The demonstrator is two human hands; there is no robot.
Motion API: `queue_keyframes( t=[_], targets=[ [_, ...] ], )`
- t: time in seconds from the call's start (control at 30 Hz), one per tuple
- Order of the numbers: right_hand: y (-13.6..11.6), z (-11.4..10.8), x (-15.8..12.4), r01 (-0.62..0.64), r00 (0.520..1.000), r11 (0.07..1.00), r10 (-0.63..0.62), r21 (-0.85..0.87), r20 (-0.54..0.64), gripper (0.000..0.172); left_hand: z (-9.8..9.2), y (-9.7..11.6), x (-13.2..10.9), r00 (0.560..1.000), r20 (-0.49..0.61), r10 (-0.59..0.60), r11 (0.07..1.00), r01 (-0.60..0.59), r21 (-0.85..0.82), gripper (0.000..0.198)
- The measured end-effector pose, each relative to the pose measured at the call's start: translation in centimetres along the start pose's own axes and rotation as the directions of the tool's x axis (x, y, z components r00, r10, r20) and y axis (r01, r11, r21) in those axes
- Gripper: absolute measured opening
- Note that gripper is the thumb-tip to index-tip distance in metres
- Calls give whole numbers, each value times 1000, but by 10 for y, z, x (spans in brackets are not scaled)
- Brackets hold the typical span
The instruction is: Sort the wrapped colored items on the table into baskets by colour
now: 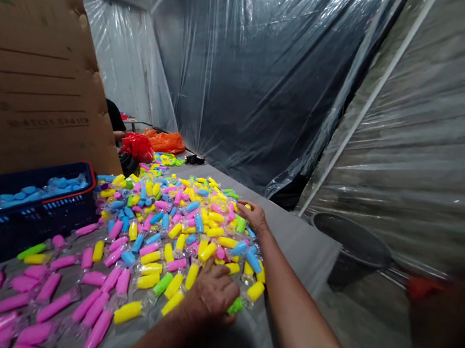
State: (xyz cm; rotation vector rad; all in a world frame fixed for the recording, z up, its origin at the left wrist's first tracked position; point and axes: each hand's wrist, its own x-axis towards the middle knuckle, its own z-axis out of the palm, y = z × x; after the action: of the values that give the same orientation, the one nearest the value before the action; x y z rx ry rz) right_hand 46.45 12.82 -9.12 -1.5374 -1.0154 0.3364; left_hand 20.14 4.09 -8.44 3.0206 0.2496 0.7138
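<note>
Small tube-like pieces in clear wrappers point(184, 238), pink, yellow, blue and green, are spread in a wide heap over the grey table. Low in the heap, my left hand point(211, 293) is palm down with curled fingers. A green wrapped piece point(235, 306) shows between its thumb and forefinger, partly covered by them. Farther off, at the heap's right edge, my right hand point(253, 217) reaches over the pieces with its fingers stretched to the left. A bit of yellow shows by those fingers; their tips are partly hidden.
A dark blue basket point(92, 202) of blue wrapped pieces stands left, before a tall cardboard box point(38, 60). Red point(137, 146) and orange plastic bags point(164, 141) lie at the back near another person's arm point(115, 117). A dark bucket point(350, 250) stands beyond the table's right edge.
</note>
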Motion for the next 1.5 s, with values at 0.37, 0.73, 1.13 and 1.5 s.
queue_keyframes(
  t=[0.37,0.73,1.13,1.5],
  targets=[
    [-25,49,-47,-82,977,977,40,-196,-210,41,-65,-5,-75,992,0,-124,991,124,-48,16],
    [-48,79,-70,-222,899,902,44,-369,-435,26,-88,-19,-127,982,-87,-168,986,165,-37,7],
    [-60,80,-70,-239,882,936,97,-259,-462,34,-59,41,-52,924,-362,126,992,-119,43,21],
    [-76,89,-78,-275,875,947,173,-168,-452,27,-48,23,-50,945,-274,182,976,-139,168,26]
  ],
)
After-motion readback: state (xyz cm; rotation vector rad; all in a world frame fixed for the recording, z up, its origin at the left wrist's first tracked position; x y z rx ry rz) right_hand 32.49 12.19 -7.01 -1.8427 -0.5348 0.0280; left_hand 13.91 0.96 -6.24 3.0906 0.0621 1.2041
